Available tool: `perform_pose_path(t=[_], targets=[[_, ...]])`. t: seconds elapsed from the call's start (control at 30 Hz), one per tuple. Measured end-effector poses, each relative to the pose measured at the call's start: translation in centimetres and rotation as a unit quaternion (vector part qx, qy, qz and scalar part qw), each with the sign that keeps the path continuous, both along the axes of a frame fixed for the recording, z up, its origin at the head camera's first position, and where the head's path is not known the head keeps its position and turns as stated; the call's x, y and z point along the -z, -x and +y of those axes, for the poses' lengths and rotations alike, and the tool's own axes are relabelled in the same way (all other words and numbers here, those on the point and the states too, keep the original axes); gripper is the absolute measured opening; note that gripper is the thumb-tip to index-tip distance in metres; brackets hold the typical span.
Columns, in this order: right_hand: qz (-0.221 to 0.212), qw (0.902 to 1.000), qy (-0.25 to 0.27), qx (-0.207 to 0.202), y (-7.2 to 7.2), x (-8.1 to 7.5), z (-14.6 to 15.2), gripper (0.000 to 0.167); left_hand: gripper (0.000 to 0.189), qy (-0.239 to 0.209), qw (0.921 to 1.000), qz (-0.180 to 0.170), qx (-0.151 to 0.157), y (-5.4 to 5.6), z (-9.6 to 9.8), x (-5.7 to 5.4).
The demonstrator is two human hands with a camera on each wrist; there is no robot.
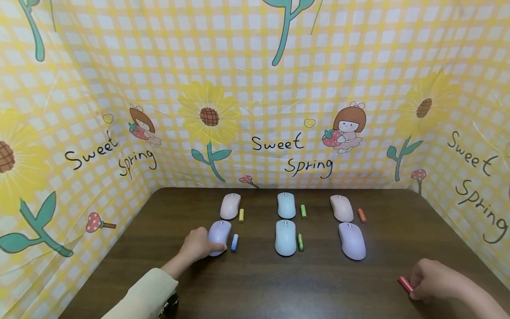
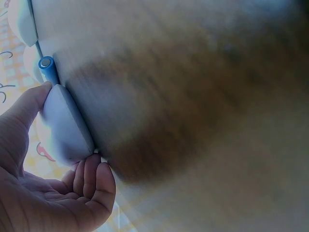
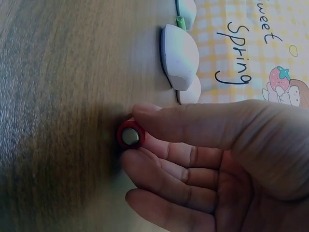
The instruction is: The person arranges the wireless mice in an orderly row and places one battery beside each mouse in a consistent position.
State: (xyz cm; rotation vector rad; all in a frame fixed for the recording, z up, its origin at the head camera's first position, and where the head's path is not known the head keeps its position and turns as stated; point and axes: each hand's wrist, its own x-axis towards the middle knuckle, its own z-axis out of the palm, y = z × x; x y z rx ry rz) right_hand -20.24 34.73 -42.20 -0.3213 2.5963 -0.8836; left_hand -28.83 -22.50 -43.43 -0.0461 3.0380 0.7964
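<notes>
At the front left of the head view, my left hand [image 1: 198,245] grips a lavender computer mouse [image 1: 220,232], thumb on one side and fingers on the other. Just right of that mouse lies a blue battery [image 1: 234,243]; in the left wrist view the thumb tip is close to this battery [image 2: 47,70]. Over at the right, my right hand [image 1: 433,281] pinches a red battery [image 1: 404,283] between thumb and fingers, low at the tabletop. Its metal end faces the right wrist camera. Another lavender mouse [image 1: 352,241] sits to the left of the right hand.
Behind stand a pinkish mouse [image 1: 230,206] with a yellow battery [image 1: 241,215], a light blue mouse [image 1: 286,205] with a green battery [image 1: 303,211], and a beige-pink mouse [image 1: 341,208] with an orange battery [image 1: 361,215]. Front middle holds a blue mouse [image 1: 285,238] and green battery [image 1: 300,242].
</notes>
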Motion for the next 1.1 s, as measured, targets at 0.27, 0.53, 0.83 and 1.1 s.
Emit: perform_pose_path(t=[0.27, 0.53, 0.83, 1.1], targets=[[-0.003, 0.9999, 0.004, -0.01, -0.1, -0.1, 0.0, 0.016, 0.06, -0.002, 1.0, 0.001, -0.003, 0.1, -0.1, 0.2], [0.01, 0.9999, -0.007, -0.01, 0.2, 0.1, 0.1, 0.013, 0.059, 0.001, 1.0, 0.003, -0.003, 0.1, -0.1, 0.3], [0.02, 0.9997, -0.009, 0.013, 1.0, -0.1, -0.3, 0.009, 0.058, 0.001, 0.9999, -0.006, -0.014, 0.2, -0.1, 0.3], [0.035, 0.9986, -0.017, 0.035, 1.6, -0.6, -0.9, 0.007, 0.059, 0.001, 1.0, 0.005, -0.003, 0.1, 0.0, 0.3]])
